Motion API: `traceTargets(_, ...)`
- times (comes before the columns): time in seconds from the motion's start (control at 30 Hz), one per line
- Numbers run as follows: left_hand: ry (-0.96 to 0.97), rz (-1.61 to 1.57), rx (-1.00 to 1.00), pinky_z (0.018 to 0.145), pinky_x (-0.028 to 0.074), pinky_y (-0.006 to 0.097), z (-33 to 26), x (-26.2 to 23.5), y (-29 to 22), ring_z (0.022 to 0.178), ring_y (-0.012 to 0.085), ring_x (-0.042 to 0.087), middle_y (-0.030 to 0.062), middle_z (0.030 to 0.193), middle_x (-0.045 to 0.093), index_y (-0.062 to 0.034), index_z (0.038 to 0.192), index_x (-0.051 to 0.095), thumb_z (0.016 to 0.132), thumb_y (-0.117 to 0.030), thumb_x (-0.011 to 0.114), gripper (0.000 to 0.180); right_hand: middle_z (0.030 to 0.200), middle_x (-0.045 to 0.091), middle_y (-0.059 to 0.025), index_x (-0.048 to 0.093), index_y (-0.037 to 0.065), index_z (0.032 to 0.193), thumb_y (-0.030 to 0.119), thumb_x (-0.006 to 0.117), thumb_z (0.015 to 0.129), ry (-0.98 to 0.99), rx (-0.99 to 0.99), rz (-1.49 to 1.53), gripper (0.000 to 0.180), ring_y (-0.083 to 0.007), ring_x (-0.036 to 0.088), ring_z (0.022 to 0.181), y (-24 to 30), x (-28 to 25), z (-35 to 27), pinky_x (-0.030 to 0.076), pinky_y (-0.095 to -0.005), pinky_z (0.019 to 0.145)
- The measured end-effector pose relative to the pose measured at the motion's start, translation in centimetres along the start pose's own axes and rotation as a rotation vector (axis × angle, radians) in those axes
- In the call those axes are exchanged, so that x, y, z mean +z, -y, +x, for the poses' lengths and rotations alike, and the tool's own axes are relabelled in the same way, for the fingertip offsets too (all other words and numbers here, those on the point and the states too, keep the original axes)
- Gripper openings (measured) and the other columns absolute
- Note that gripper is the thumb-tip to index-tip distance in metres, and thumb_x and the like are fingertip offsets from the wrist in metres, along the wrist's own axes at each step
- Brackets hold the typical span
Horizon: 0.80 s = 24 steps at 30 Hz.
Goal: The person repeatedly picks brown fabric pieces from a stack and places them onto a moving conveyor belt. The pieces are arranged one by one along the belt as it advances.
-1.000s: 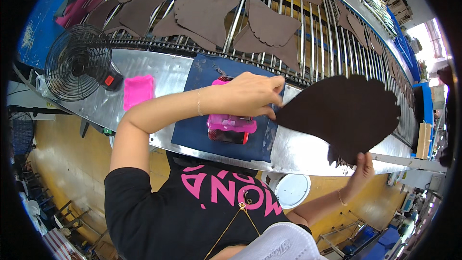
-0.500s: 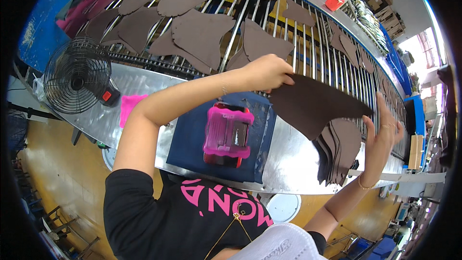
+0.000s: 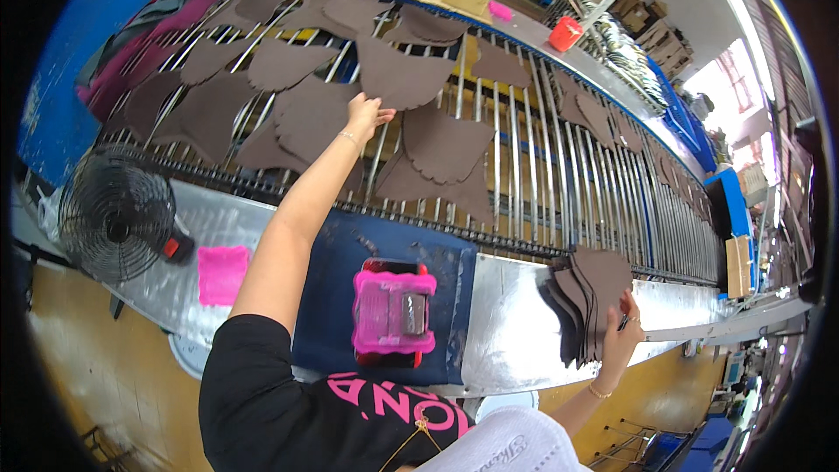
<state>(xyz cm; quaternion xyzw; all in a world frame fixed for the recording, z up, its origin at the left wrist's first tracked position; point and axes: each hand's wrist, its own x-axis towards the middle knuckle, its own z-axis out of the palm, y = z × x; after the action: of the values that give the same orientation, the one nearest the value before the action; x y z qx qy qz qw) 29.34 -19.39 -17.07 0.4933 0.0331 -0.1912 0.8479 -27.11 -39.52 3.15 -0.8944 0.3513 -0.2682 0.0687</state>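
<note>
Left hand (image 3: 370, 117) extended far over the rack of parallel metal rods (image 3: 559, 197), fingertips at the near edge of a dark brown, fan-shaped flat sheet piece (image 3: 404, 74); fingers held together and slightly bent — whether the edge is gripped cannot be told. The piece is laid across the rods, among other brown pieces in overlapping groups to left, right and near side. Right hand (image 3: 622, 334) placed at the right edge of a fanned stack of dark brown cut pieces (image 3: 603, 284), fingers partly bent; a grip on the stack cannot be made out. Stack is set on the near shiny metal table (image 3: 509, 315), right of a dark blue flat mat (image 3: 330, 315). On the mat — a translucent hot-pink, wavy-edged plastic frame (image 3: 374, 310), seated over a red-and-black base (image 3: 391, 360).
</note>
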Motion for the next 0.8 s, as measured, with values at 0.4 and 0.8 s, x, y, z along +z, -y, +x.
traceTargets(0.4,-0.078,-0.011,-0.084,0.050,0.060,0.036,3.6,-1.6,-1.0,0.068,0.0351,0.068,0.0194,0.084,0.059,0.0099,0.097,0.046,0.092,-0.020,0.059,0.033,0.103,0.067,-0.0096,0.064,0.006,0.107,0.015,0.062,0.085,0.044,0.256,-0.118,0.024,-0.0244,0.062,0.098,-3.1,-1.0,-4.2,0.040,-0.0355,0.089)
traceTargets(0.8,0.235,0.364,-0.017,0.039,0.032,0.021,-17.3,-3.5,-10.5,0.047,0.0094,0.046,0.0019,0.075,0.051,-0.0075,0.116,0.049,0.093,-0.024,0.059,0.030,0.105,0.059,-0.0276,0.063,-0.002,0.101,0.054,0.062,0.082,-0.070,0.627,-0.493,0.059,-0.0454,0.056,0.098,-21.7,9.3,-5.9,0.047,-0.0496,0.083)
